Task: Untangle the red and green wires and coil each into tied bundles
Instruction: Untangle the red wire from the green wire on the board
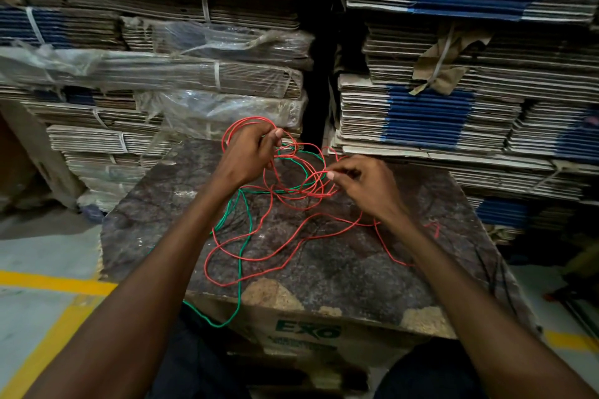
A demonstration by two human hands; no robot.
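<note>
Here I see a worn cardboard box [324,327] serving as the work surface, its flaps shut, so I cannot tell what is in it; green print shows on its near face. On its dark, scuffed top lie the red wire [259,257] and the green wire [240,256], still knotted together in a loose tangle near the far edge, between the two hands.

The left hand [248,154] is raised over the far left of the box top with its fingers curled round several loops of red wire, which arch up and over the knuckles. The right hand [366,186] sits lower, pinching red strands of the tangle between thumb and fingertips.

From the knot the green wire runs mostly toward me, crossing the box top lengthwise, dropping over the near edge and curling back to the left. The red wire sprawls in wide loops across the top, its longest sweep running left to right beneath the right forearm.

Stacks of flattened cartons [453,107] stand just behind the box, some wrapped in clear plastic.
</note>
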